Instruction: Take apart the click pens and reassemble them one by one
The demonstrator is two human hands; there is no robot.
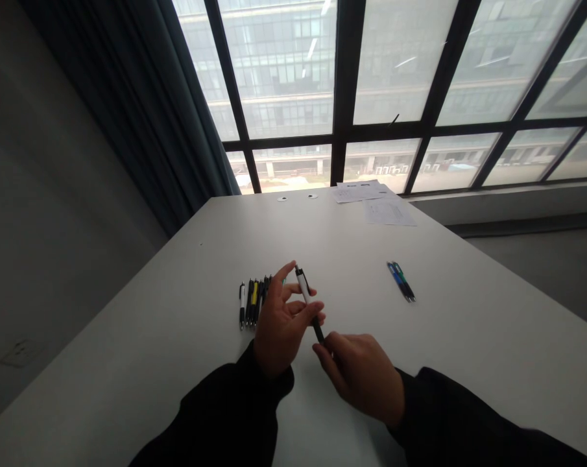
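Both my hands hold one white pen with a black grip (307, 295) above the white table (176, 292). My left hand (281, 324) pinches the pen's white barrel with fingers curled around it. My right hand (364, 376) grips the pen's black lower end between fingertips. Just left of my left hand lies a row of several pens (253, 299), black, white and yellow, side by side. Two pens, blue and green (401, 281), lie together to the right, apart from both hands.
Sheets of paper (375, 201) lie at the table's far edge near the window. Two small round discs (297, 196) sit by the far edge. A dark curtain (142, 117) hangs at the left. The table's right edge drops to a grey floor.
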